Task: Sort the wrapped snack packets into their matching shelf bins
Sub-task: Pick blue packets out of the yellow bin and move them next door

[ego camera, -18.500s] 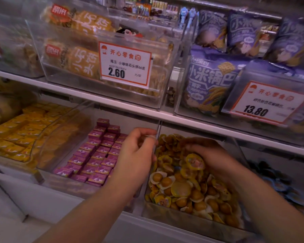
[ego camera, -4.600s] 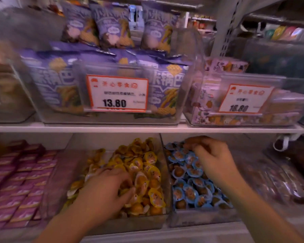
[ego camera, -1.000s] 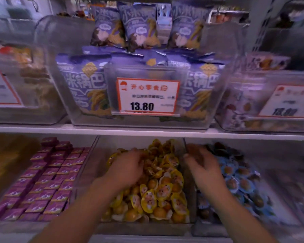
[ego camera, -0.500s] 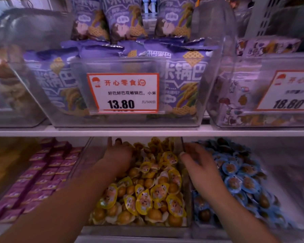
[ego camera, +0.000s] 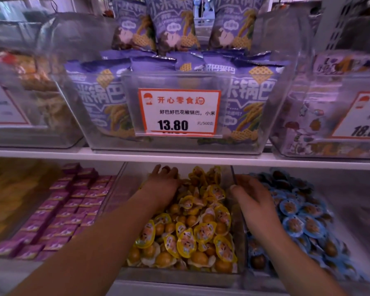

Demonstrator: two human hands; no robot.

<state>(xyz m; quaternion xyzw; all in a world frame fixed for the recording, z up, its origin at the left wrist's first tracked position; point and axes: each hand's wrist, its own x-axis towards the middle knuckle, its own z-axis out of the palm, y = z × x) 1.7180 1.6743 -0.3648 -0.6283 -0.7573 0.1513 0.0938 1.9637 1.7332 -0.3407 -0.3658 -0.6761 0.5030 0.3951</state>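
Yellow-wrapped packets (ego camera: 192,229) now lie nearer than the left grip (ego camera: 162,180), which has pushed rearward, fingers flat and released; right grip (ego camera: 251,194) stays splayed over blue packets (ego camera: 303,218), its hold unclear.

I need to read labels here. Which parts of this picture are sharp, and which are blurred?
Head view: the middle price tag reads sharply; the right price tag and left bin smear at the edges; the shelf bows from the wide lens.
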